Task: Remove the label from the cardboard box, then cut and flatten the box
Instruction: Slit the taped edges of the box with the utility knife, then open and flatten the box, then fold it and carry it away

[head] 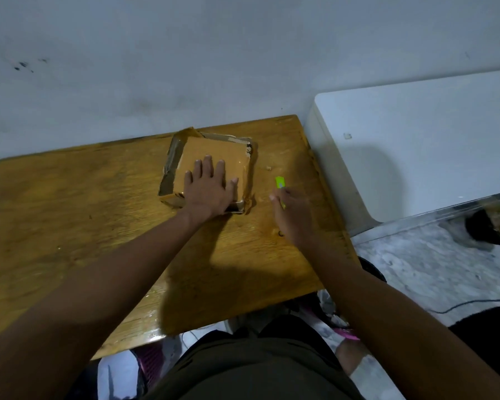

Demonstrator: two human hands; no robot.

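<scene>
Nearest the body, both forearms reach out over the wooden tabletop [70,226]. The right hand [293,215] rests on the wood with its fingers curled around a lime-green cutter [280,186], held off to the side, probably so the blade is ready but out of the way. Just beside it, the left hand [207,187] lies flat with fingers spread wide on the cardboard box [214,151], apparently pressing it down to keep it steady or squash it. The box sits toward the far edge near the wall [185,53], its side panels partly splayed. No label can be made out.
</scene>
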